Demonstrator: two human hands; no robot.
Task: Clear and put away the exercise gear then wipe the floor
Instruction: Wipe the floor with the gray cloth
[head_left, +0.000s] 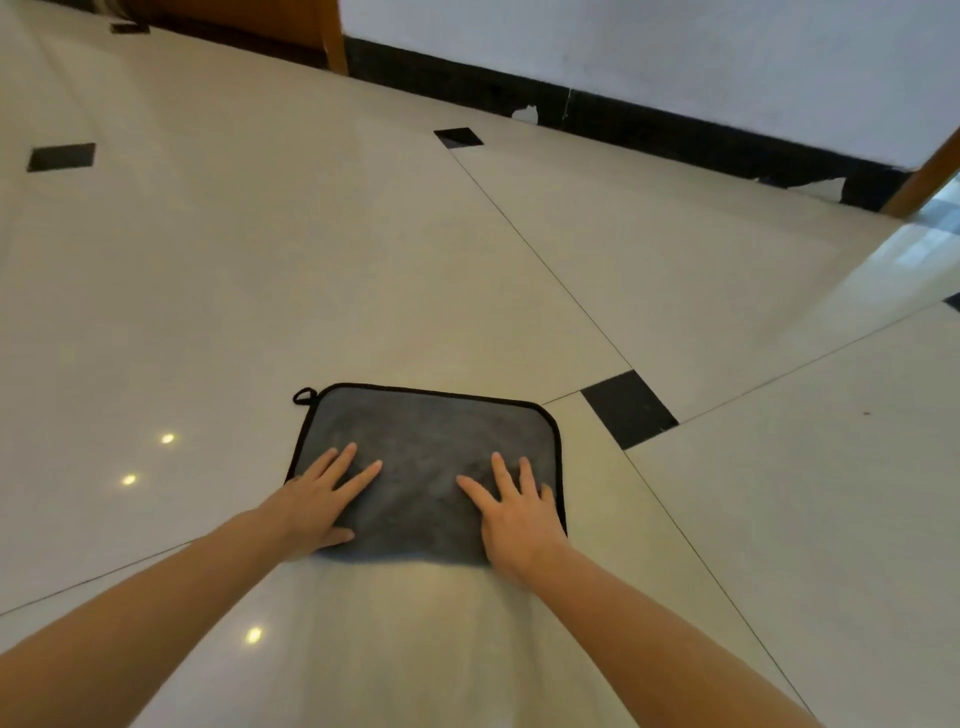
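A flat grey microfibre cloth with black piping and a small hanging loop (426, 470) lies spread on the glossy cream-tiled floor (260, 291), low in the middle of the view. Both hands press on it with straight, spread fingers: the left hand (319, 501) covers the cloth's 8 o'clock corner, the right hand (517, 517) its 4 o'clock corner, the two well apart and gripping nothing.

No exercise gear shows here, so the wiping stage looks to be the step in hand. To do it well, I judge that the palms should stay flat and the weight even across both hands, so the cloth slides as one sheet rather than bunching at its near edge. Pushing toward 12 o'clock in straight, overlapping lanes should leave fewer missed strips than circling. The small black inset tile (628, 408) at 2 o'clock and the thin grout lines beside it may hold dirt; a slower pass there seems wise. The black skirting board (675, 135) along the white wall at 1 o'clock marks the far limit of the stroke.
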